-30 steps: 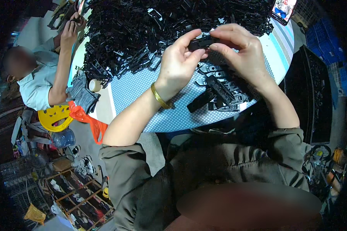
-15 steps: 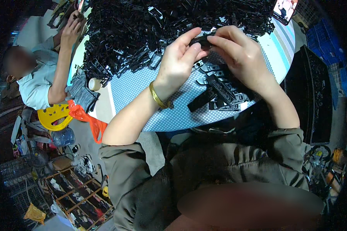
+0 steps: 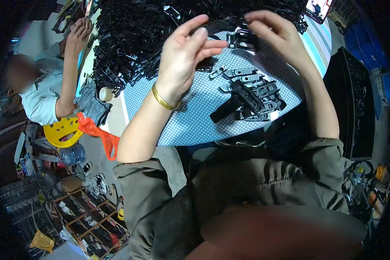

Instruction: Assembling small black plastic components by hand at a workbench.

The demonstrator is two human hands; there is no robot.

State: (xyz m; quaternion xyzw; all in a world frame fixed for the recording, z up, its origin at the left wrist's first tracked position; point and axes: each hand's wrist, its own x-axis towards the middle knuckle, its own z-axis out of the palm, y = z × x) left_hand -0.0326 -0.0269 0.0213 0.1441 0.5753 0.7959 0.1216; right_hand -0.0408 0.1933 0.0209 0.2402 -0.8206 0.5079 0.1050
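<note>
Since the earlier frames both hands have been lifted toward the upper centre of the frame, and the black plastic strip (image 3: 219, 26) has been raised off the cloth. The strip is pinched at its left end between thumb and forefinger of the left hand (image 3: 184, 58); the right hand (image 3: 277, 37) is held loosely curled at the strip's right end, and whether it is actually grasped there cannot be told.

A slip is judged possible: with only a fingertip pinch secured, the strip could be dropped into the big heap of black parts (image 3: 130, 39) filling the upper left and be lost among like pieces. A sweep of the right wrist could also scatter the small sorted pile (image 3: 251, 97) lying at centre right on the dotted blue tablecloth (image 3: 190, 117).

Open cloth is left only in the band between that pile and the table's near edge, which curves through the middle of the frame. A roll of tape (image 3: 105, 93) sits at the left edge, and a co-worker's arm (image 3: 69, 73) is kept well apart at far left
</note>
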